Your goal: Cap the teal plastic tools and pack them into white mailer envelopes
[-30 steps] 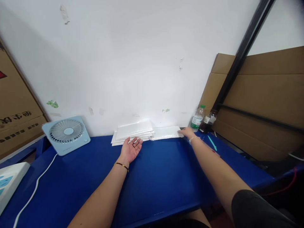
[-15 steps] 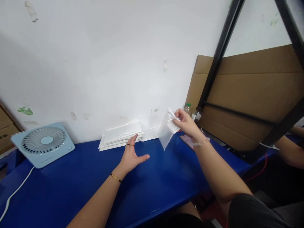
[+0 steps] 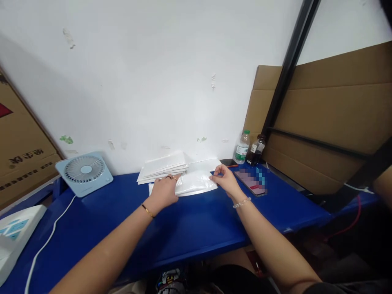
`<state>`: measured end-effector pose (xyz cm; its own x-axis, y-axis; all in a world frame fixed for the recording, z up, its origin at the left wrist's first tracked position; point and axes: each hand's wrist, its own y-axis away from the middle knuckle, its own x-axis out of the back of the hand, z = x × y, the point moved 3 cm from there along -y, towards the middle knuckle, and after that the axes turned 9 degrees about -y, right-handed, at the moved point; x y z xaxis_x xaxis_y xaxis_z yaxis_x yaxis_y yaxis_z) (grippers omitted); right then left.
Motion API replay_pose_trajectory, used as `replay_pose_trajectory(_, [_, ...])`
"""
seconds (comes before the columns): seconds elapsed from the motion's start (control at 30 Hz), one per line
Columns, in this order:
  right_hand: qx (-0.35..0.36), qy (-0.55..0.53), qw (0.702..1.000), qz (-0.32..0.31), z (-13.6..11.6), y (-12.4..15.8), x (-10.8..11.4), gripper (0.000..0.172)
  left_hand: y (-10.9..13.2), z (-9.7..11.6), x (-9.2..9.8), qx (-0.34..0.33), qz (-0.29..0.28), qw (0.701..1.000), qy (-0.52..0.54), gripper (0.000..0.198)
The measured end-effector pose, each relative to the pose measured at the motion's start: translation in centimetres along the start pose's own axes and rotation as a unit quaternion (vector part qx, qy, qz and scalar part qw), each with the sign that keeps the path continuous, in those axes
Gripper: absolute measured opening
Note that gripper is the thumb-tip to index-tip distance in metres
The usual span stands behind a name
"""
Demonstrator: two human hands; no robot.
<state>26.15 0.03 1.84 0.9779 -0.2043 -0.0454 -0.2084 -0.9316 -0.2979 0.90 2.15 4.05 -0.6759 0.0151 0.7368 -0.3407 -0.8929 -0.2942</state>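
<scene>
A glossy white plastic bag (image 3: pixel 196 183) lies nearly flat at the back of the blue table, in front of a pile of flat white packets (image 3: pixel 162 166). My left hand (image 3: pixel 163 191) is closed over the bag's left part, thumb toward the front edge, and hides some of it. At the bag's right end, my right hand (image 3: pixel 225 179) pinches the corner between thumb and fingers. Another flat white sheet or packet (image 3: pixel 203 164) lies behind the bag against the wall.
A light blue fan (image 3: pixel 87 171) with a white cable stands at left, and a white device (image 3: pixel 18 237) sits nearer. On the right are a phone (image 3: pixel 251 181), a dark phone (image 3: pixel 229 162), a water bottle (image 3: pixel 242 149) and a dark-liquid bottle (image 3: pixel 256 151). Cardboard (image 3: pixel 330 114) and a black frame stand beyond.
My right hand has brought the white bag down from the air onto the table, moving left. My left hand, open before, has closed on the bag's left part. The view has shifted left.
</scene>
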Motion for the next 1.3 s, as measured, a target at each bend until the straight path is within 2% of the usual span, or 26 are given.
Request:
replay_pose_trajectory(0.07, [-0.049, -0.011, 0.999, 0.004, 2.2, -0.4, 0.9, 0.034, -0.8, 0.1, 1.2, 0.022, -0.003, 1.0, 0.011, 0.046])
replay_pose_trajectory(0.13, [-0.065, 0.022, 0.998, 0.007, 3.6, -0.6, 1.8, 0.033, -1.6, 0.5, 1.9, 0.032, 0.004, 0.999, 0.02, 0.033])
replay_pose_trajectory(0.23, [-0.06, 0.094, 0.994, -0.008, 4.4, -0.8, 2.6, 0.029, -2.8, 1.1, 1.8, 0.007, -0.002, 1.0, -0.02, 0.038])
replay_pose_trajectory(0.3, [-0.05, 0.129, 0.989, -0.043, 4.4, -0.7, 2.8, 0.032, -3.5, 1.4, 1.4, -0.017, -0.015, 0.999, -0.044, 0.043])
replay_pose_trajectory(0.4, [-0.035, 0.166, 0.975, -0.146, 4.3, -0.2, 2.0, 0.049, -4.3, 1.4, 1.3, -0.014, -0.016, 0.999, -0.024, 0.045])
replay_pose_trajectory(0.5, [-0.008, 0.218, 0.939, -0.266, 4.6, 0.5, 0.6, 0.085, -4.8, 1.6, 1.8, 0.024, 0.004, 0.999, 0.026, 0.039])
replay_pose_trajectory(0.57, [0.026, 0.269, 0.913, -0.305, 5.1, 0.9, -0.3, 0.102, -4.9, 1.8, 2.2, 0.041, 0.015, 0.998, 0.042, 0.036])
replay_pose_trajectory(0.6, [0.042, 0.293, 0.904, -0.31, 5.3, 1.0, -0.6, 0.106, -4.9, 2.0, 2.4, 0.046, 0.019, 0.998, 0.047, 0.035])
replay_pose_trajectory(0.67, [0.063, 0.331, 0.889, -0.309, 5.6, 1.1, -1.1, 0.104, -4.9, 2.4, 2.9, 0.05, 0.022, 0.997, 0.047, 0.035])
replay_pose_trajectory(0.73, [0.073, 0.357, 0.879, -0.308, 5.9, 1.1, -1.4, 0.095, -4.8, 2.9, 3.7, 0.038, 0.021, 0.999, 0.019, 0.034])
replay_pose_trajectory(0.87, [0.085, 0.394, 0.863, -0.306, 6.3, 1.1, -1.6, 0.073, -4.4, 3.8, 5.9, -0.018, 0.001, 0.992, -0.123, 0.028])
replay_pose_trajectory(1.0, [0.097, 0.412, 0.853, -0.305, 6.5, 1.1, -1.7, 0.063, -3.8, 3.6, 8.5, -0.015, -0.039, 0.968, -0.249, 0.026])
replay_pose_trajectory(1.1, [0.1, 0.418, 0.849, -0.308, 6.5, 1.2, -1.7, 0.061, -3.2, 2.9, 10.8, 0.005, -0.08, 0.93, -0.359, 0.033])
replay_pose_trajectory(1.2, [0.093, 0.421, 0.848, -0.308, 6.5, 1.3, -1.6, 0.063, -2.7, 1.3, 13.2, 0.028, -0.122, 0.886, -0.446, 0.052])
replay_pose_trajectory(1.3, [0.083, 0.417, 0.849, -0.314, 6.2, 1.4, -1.7, 0.069, -2.0, -1.2, 15.2, 0.082, -0.128, 0.879, -0.453, 0.065])
